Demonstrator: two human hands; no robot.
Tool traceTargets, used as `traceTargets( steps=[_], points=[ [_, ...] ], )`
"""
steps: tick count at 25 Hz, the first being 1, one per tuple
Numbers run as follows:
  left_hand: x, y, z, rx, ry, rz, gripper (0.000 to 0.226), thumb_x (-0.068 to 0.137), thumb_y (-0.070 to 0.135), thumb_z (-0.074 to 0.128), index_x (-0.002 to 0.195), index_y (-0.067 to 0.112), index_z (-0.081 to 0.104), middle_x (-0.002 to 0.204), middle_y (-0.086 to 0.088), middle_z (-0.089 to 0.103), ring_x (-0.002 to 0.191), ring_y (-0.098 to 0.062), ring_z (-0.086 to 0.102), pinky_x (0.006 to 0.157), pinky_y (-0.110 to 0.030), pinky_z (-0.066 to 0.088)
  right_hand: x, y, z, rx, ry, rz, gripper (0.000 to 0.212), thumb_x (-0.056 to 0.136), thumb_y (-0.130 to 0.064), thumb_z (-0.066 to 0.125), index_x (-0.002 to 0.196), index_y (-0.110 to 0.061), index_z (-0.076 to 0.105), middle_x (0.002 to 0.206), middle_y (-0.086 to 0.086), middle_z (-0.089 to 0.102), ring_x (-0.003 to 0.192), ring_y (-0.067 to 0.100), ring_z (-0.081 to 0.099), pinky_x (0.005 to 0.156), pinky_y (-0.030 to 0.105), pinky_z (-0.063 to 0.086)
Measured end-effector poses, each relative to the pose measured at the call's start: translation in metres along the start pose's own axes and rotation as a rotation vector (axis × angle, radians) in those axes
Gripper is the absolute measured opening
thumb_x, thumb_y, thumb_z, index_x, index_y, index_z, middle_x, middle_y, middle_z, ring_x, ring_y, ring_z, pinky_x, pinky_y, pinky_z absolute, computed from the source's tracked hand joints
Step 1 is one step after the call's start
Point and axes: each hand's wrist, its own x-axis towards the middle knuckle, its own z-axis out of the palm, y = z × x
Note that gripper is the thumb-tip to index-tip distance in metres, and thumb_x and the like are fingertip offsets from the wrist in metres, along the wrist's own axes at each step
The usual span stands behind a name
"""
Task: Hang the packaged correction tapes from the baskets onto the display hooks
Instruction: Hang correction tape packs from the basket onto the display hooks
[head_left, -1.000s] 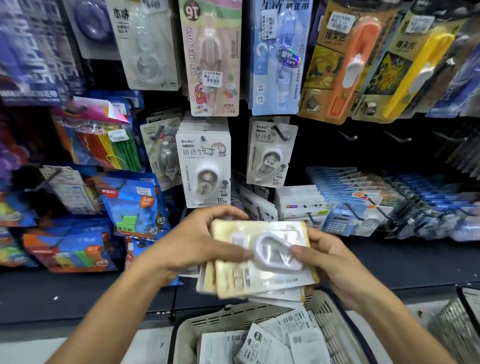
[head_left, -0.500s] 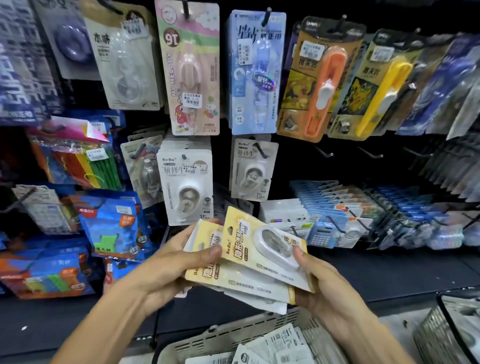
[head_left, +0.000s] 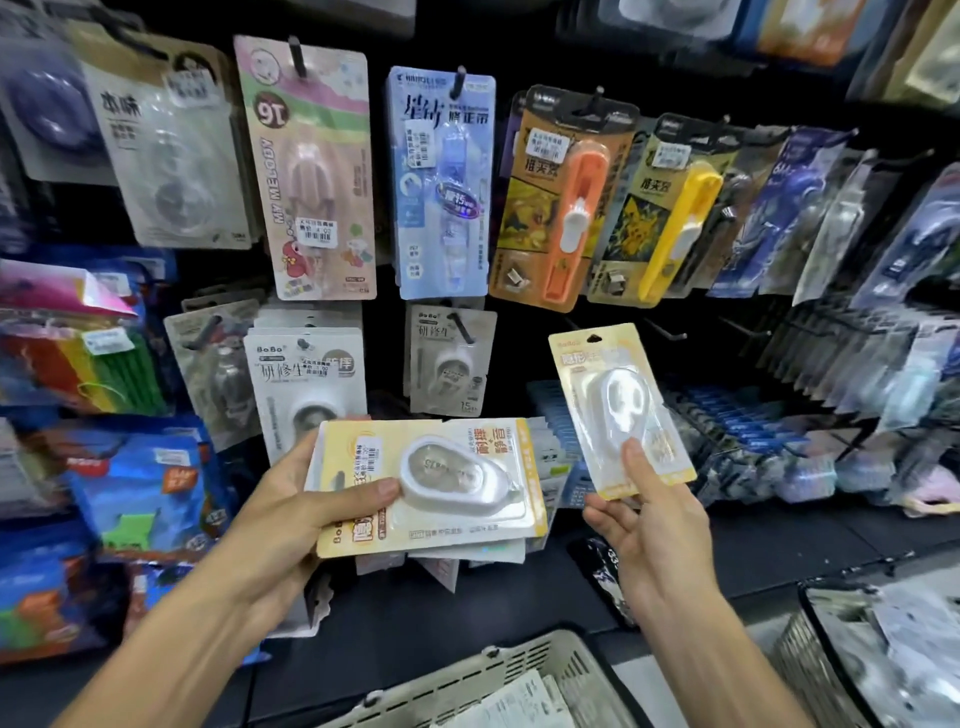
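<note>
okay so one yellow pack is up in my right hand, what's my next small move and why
Probably lift the single yellow-carded correction tape pack pinched in your right hand onto the bare black hook just beyond it: its hang hole already points up, while your left hand holds the remaining stack of yellow packs.
</note>
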Motion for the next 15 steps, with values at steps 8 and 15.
traceTargets(
  steps=[8,15],
  points=[
    [0.000,-0.005,0.007,0.008,0.062,0.055,0.064,0.049,0.012,0.089,0.108,0.027,0.073,0.106,-0.010,0.079,0.087,-0.027,0.078,0.058,-0.032,0.062,-0.003,-0.003,0.003,0.008,-0.131,0.248,0.028,0.097,-0.020,0.067,0.123,-0.013,0.060,0.125,0.018,0.063,0.093,0.031,0.077,0.080,0.041,0.063],
    [-0.004,0.000,0.008,0.182,-0.049,-0.007,0.049,0.054,0.015,0.098,0.097,0.027,0.079,0.102,-0.011,0.080,0.083,-0.023,0.078,0.061,-0.026,0.060,-0.028,0.008,0.006,-0.501,-0.540,0.159,0.045,0.066,-0.044,0.081,0.100,-0.016,0.075,0.100,0.016,0.078,0.084,0.027,0.071,0.062,0.031,0.052]
  ],
)
